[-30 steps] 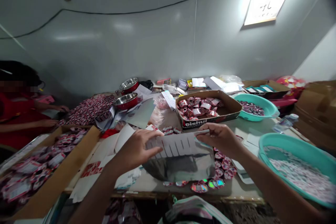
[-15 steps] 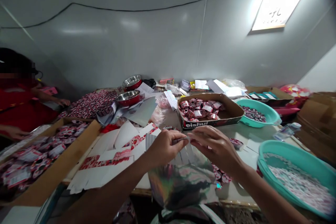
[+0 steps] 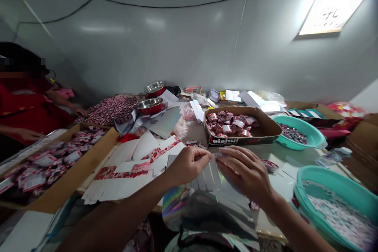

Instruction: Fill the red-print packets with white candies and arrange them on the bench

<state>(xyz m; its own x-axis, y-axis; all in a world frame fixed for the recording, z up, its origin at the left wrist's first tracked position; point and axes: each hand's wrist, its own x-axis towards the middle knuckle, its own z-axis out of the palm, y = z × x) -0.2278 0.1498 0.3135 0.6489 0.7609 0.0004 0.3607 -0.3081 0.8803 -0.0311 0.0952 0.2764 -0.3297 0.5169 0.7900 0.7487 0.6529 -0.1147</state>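
Observation:
My left hand (image 3: 190, 164) is closed in a pinch, thumb against forefinger; whatever lies between the tips is too small to make out. Just to its right, my right hand (image 3: 246, 171) arches with its fingers pressed together, their tips hidden on the underside. The two hands almost meet at the fingertips. Under them a shiny silver sheet (image 3: 206, 208) with rainbow glints hangs over the table's front edge, and a pale lined sheet (image 3: 203, 181) shows above it. Left of my hands lie white papers with a row of red printed strips (image 3: 140, 168).
A cardboard box (image 3: 245, 140) of small red packets stands beyond my hands. Two turquoise basins (image 3: 307, 171) (image 3: 320, 141) hold small pieces at right. On the left are another box (image 3: 71, 165) of packets, a heap of packets (image 3: 112, 108), red-sided steel bowls (image 3: 150, 106) and a person in red (image 3: 35, 106).
The view has swung a little left, so the table's things sit farther right. My fingertips have come slightly apart, and the silver sheet lies flatter.

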